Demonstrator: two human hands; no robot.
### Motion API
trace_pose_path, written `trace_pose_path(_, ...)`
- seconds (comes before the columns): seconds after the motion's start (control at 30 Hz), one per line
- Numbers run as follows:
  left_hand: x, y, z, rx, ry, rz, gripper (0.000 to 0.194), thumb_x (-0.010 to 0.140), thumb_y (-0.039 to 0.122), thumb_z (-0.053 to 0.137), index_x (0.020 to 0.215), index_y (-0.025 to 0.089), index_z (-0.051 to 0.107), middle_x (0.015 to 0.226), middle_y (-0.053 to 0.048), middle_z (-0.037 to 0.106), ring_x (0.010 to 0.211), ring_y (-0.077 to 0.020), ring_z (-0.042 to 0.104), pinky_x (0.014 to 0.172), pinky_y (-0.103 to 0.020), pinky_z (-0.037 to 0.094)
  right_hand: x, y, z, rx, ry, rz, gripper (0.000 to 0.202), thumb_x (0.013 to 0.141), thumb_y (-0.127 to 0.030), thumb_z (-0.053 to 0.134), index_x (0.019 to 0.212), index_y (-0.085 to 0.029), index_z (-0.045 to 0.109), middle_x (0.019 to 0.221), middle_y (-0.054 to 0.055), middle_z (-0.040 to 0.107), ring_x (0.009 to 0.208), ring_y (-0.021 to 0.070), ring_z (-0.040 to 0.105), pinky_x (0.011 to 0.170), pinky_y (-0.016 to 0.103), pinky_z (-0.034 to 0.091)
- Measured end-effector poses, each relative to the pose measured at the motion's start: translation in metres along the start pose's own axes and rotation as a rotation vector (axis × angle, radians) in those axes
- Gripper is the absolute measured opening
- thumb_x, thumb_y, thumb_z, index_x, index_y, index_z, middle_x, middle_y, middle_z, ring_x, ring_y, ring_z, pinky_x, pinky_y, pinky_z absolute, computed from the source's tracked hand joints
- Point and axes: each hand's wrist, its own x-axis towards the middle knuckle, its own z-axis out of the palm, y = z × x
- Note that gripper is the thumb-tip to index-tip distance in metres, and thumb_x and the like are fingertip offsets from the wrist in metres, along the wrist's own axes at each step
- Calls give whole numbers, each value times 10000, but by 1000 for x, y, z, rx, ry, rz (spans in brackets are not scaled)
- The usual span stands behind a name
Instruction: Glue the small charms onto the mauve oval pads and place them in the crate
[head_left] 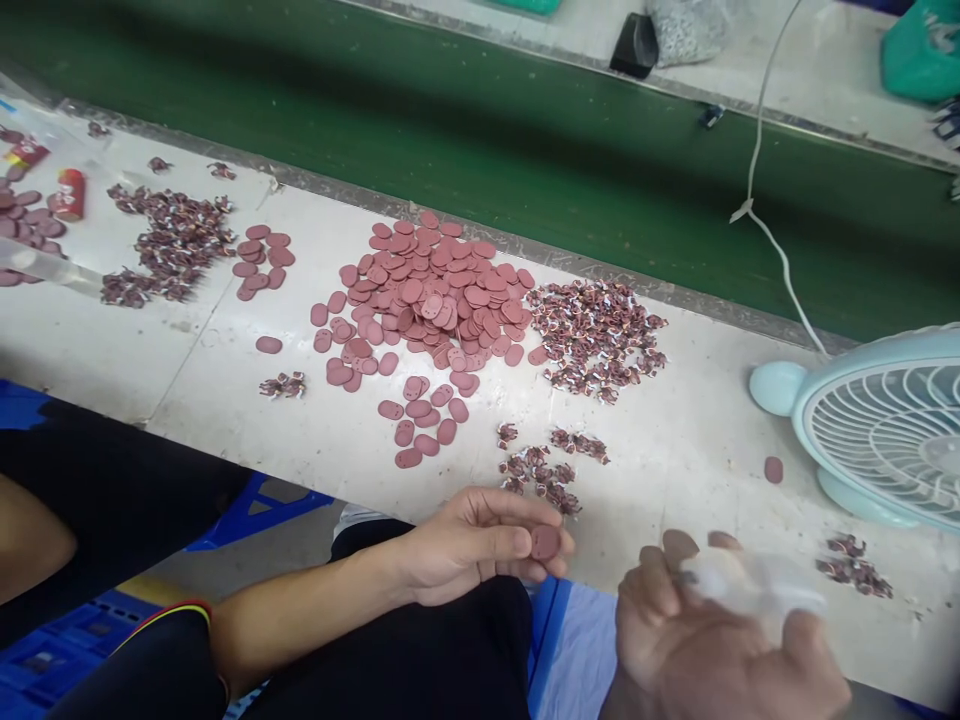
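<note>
Between the thumb and fingers of my left hand [487,550] is a reddish-brown oval disc [545,543] with small marks on its face. My right hand [720,640], palm up and smeared by motion, has its fingers around a whitish translucent bottle [757,580], whose details are blurred. Just beyond my left hand lies a small group of brown-and-white figure-like pieces [536,470]. A large heap of oval discs [442,290] spreads across the middle of the table, with a pile of the small brown pieces [600,335] touching its right side.
A pale blue fan [885,420] stands at the right, its white cord [772,230] running up past the green strip [525,170]. More small pieces [855,567] lie below it. At the left are another pile [176,240], a red cylinder [70,195] and a person's arm [30,540].
</note>
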Motion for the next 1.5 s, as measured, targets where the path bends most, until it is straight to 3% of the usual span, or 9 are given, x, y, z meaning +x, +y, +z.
trace_pose_path(0.13, -4, 8, -12, 25, 47, 50, 338, 799, 294, 892, 1113, 192, 819, 1106, -103, 818, 920, -177, 795, 725, -184, 619, 55, 18, -46, 1202, -215, 339, 365, 935, -303, 603, 1257, -135, 577, 780, -18, 585, 712, 83, 677, 582, 78, 516)
trace_pose_path(0.23, -11, 18, -22, 71, 143, 95, 331, 810, 286, 882, 1123, 202, 816, 1122, -101, 821, 919, -178, 796, 669, -165, 613, 73, 30, -72, 1306, -513, 502, 339, 855, -95, 627, 1191, -135, 598, 652, -72, 501, 558, 80, 613, 431, 90, 471)
trace_pose_path(0.37, -18, 27, -31, 103, 200, 147, 324, 843, 267, 852, 1158, 207, 804, 1162, -113, 817, 944, -180, 795, 659, -154, 606, 39, 30, -58, 562, -213, 222, 459, 834, -284, 777, 1253, -189, 616, 654, -85, 494, 463, 56, 452, 288, 104, 322)
trace_pose_path(0.47, -18, 28, -30, 106, 195, 159, 307, 848, 261, 847, 1148, 204, 809, 1155, -115, 819, 939, -182, 795, 649, -152, 603, 12, 32, -26, -312, -1, -14, 317, 822, -301, 822, 1118, -242, 726, 807, -15, 633, 599, 106, 583, 415, 192, 487)
trace_pose_path(0.67, -14, 22, -20, 108, 185, 118, 316, 818, 270, 873, 1121, 202, 816, 1117, -115, 824, 909, -185, 795, 623, -157, 591, 21, 41, -10, -1251, -216, -270, 254, 979, -398, 630, 1127, -238, 759, 1089, 77, 728, 836, 186, 714, 737, 330, 619)
trace_pose_path(0.83, -14, 16, -17, 132, 160, 124, 321, 791, 291, 893, 1094, 211, 823, 1094, -114, 825, 897, -192, 791, 616, -170, 576, 10, 22, -18, -1291, -123, -219, 258, 947, -450, 653, 1033, -241, 775, 991, 50, 767, 664, 147, 707, 619, 269, 594)
trace_pose_path(0.93, -12, 10, -15, 180, 141, 128, 325, 784, 278, 895, 1093, 211, 820, 1081, -117, 826, 908, -210, 786, 607, -190, 567, -13, 7, -5, -1022, -10, -141, 216, 875, -412, 750, 995, -234, 776, 917, 56, 790, 653, 170, 725, 613, 269, 608)
trace_pose_path(1.2, -9, -1, -4, 253, 98, 57, 293, 739, 223, 916, 1006, 177, 805, 981, -88, 833, 828, -190, 762, 636, -228, 569, -34, -1, 53, -485, -39, 91, 137, 843, -396, 785, 893, -270, 765, 702, 2, 701, 585, 146, 649, 571, 256, 576)
trace_pose_path(1.5, -7, -2, 2, 244, 175, 69, 219, 684, 220, 952, 780, 137, 773, 801, -53, 811, 641, -112, 686, 654, -227, 538, -23, 0, 40, -583, -212, -25, 108, 867, -297, 763, 943, -223, 739, 781, 40, 762, 663, 175, 724, 590, 253, 605)
